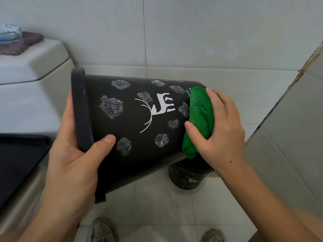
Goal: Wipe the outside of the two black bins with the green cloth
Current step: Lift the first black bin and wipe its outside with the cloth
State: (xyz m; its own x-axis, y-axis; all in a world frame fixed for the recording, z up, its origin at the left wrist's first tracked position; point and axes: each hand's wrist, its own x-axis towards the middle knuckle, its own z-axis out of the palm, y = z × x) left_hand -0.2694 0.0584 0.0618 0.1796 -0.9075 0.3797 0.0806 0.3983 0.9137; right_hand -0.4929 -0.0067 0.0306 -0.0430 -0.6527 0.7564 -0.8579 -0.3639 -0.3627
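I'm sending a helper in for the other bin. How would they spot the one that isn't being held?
Look at the tiled floor by the floor drain. The second black bin stands upright there, below the held bin; it has the same white deer print, and no hand touches it.

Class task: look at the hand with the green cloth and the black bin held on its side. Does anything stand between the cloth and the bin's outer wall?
Nothing visible does. The right hand presses the green cloth directly against the held black bin near its base, while the left hand grips the rim. The second black bin stands on the floor below, out of the way.
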